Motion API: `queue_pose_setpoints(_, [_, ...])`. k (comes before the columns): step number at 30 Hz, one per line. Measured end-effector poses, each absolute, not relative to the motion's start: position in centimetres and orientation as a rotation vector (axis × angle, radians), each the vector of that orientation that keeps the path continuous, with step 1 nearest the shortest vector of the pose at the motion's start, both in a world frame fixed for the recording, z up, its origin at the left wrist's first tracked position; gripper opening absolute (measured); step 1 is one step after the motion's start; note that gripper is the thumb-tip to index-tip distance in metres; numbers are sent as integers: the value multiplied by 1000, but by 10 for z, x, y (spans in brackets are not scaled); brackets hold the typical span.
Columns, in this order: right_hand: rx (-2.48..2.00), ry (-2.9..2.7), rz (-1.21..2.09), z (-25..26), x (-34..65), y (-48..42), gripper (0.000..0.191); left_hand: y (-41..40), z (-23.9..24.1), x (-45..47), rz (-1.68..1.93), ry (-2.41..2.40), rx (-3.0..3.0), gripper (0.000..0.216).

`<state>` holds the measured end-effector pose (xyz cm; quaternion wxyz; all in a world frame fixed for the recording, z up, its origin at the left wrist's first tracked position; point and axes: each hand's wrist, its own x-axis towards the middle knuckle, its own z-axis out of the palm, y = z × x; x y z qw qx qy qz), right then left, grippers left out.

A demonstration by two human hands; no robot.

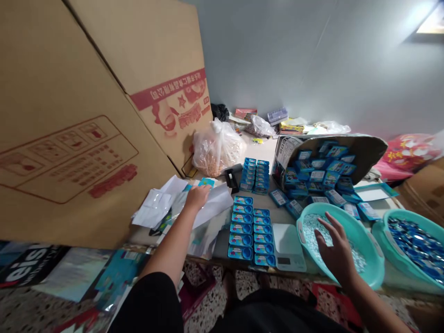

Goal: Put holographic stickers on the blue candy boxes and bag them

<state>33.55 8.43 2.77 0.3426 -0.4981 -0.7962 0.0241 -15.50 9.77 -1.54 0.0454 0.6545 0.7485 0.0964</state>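
Observation:
My left hand rests over white paper and clear plastic sheets, its fingers curled together. A blue printed card shows just beyond its fingertips; what the fingers hold, if anything, is hidden. With fingers spread and nothing in them, my right hand is over a teal basin of small white pellets. Between the hands, blue printed packs lie in two columns. A white digital scale sits between those packs and the basin.
A second teal basin at right holds shiny blue pieces. Behind, an open carton spills blue boxes. More packs stand in rows near a tied plastic bag. A large cardboard box rises at left.

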Motion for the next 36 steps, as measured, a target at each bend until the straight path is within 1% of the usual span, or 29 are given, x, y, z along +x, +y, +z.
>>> queue_pose_setpoints(4, [-1169, -2141, 232, 29, 303, 105, 35, 84, 15, -151, 364, 2228, 2144, 34])
queue_pose_setpoints(7, [-1106, -2145, 410, 33, 276, 113, 39, 67, 27, -147, 402, 2151, 2222, 38])
queue_pose_setpoints(9, [-1030, -2160, 501, 44, 246, 122, 47, 53, 30, -142, 511, 2077, 2340, 40])
queue_pose_setpoints(12, [-769, -2330, 615, 66, 176, 146, 69, 29, 35, -132, 849, 1920, 2645, 37])
queue_pose_setpoints(13, [-686, -2406, 637, 73, 150, 156, 73, 21, 38, -129, 951, 1857, 2735, 36])
queue_pose_setpoints(14, [-584, -2505, 658, 78, 125, 165, 70, 13, 42, -127, 1016, 1811, 2794, 36])
queue_pose_setpoints(16, [-382, -2701, 744, 82, 84, 181, 57, -1, 48, -126, 1091, 1817, 2828, 36])
queue_pose_setpoints(18, [-389, -2677, 787, 83, 63, 189, 47, -15, 51, -131, 1229, 1983, 2749, 35])
queue_pose_setpoints(22, [-542, -2454, 828, 82, 77, 188, 46, -34, 36, -147, 1681, 2380, 2280, 18])
queue_pose_setpoints(25, [-615, -2314, 907, 89, 112, 182, 41, -37, 18, -159, 1893, 2622, 1812, 9])
queue_pose_setpoints(26, [-684, -2235, 893, 92, 124, 180, 39, -34, 13, -164, 1915, 2696, 1636, 9])
queue_pose_setpoints(28, [-865, -2019, 802, 98, 148, 175, 34, -25, 3, -176, 1872, 2806, 1237, 19])
queue_pose_setpoints(31, [-1140, -1612, 690, 102, 179, 165, 22, 1, -14, -202, 1583, 2728, 700, 37])
queue_pose_setpoints(33, [-1262, -1407, 690, 104, 196, 154, 17, 20, -26, -220, 1356, 2562, 618, 40])
queue_pose_setpoints(35, [-1249, -1384, 642, 107, 210, 138, 14, 35, -35, -234, 1195, 2497, 649, 35])
queue_pose_setpoints(36, [-1197, -1441, 565, 109, 216, 128, 10, 41, -37, -237, 1144, 2496, 676, 31])
